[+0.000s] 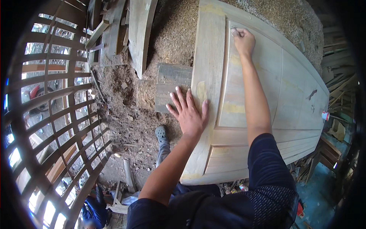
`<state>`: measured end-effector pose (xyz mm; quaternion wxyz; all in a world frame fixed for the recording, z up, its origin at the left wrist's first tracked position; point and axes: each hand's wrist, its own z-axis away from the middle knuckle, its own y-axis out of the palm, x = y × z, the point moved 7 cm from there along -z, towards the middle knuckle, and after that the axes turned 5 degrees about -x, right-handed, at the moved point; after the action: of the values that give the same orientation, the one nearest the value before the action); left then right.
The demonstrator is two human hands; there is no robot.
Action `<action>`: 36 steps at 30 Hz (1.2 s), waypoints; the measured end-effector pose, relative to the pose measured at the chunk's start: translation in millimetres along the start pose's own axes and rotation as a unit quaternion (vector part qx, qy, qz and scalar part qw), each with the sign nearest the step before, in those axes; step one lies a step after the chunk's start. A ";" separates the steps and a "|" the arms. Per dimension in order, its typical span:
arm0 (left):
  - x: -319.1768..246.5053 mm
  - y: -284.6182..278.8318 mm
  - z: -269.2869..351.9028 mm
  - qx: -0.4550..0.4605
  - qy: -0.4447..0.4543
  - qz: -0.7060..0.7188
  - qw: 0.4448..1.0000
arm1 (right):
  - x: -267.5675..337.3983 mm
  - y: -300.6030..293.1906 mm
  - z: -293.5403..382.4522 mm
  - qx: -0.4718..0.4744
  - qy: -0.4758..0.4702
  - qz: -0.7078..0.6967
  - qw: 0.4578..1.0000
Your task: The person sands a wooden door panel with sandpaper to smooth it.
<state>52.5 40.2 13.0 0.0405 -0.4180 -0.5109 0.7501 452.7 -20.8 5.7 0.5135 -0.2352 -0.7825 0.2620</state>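
In front of me lies a panelled wooden door (pixel 258 86), pale, with yellowish filler patches on its frame and panels. My left hand (pixel 191 116) is spread at the door's near-left edge; its thumb rests on the frame and the other fingers extend past the edge. My right hand (pixel 245 41) reaches to the far-left corner of the large panel. Pinched in its fingertips is a small pale piece (pixel 233 31), pressed against the moulding groove; its material is too small to tell. Dark marks (pixel 311 95) show on the door's right part.
Dark boards (pixel 174 74) jut out left of the door. Planks (pixel 140 34) lean at upper left above wood shavings (pixel 177 34). A slatted wooden lattice (pixel 57 77) bounds the left. A small can (pixel 325 115) stands by the right edge. Another person (pixel 95 210) is at lower left.
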 end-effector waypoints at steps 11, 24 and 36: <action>1.2 -2.7 1.0 -0.004 -0.006 -0.011 1.000 | 26.1 9.5 -27.1 0.042 0.008 0.074 0.996; 6.7 -6.8 1.5 0.000 -0.020 -0.003 1.000 | 60.9 12.0 18.5 -0.013 -0.024 0.079 0.997; 9.6 -5.5 2.7 0.005 -0.010 -0.038 0.999 | 68.1 6.1 55.0 0.014 -0.067 0.131 0.989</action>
<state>42.4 45.5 12.1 0.0662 -0.3907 -0.5232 0.7544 377.7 17.9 29.7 0.4242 -0.3100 -0.7741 0.3531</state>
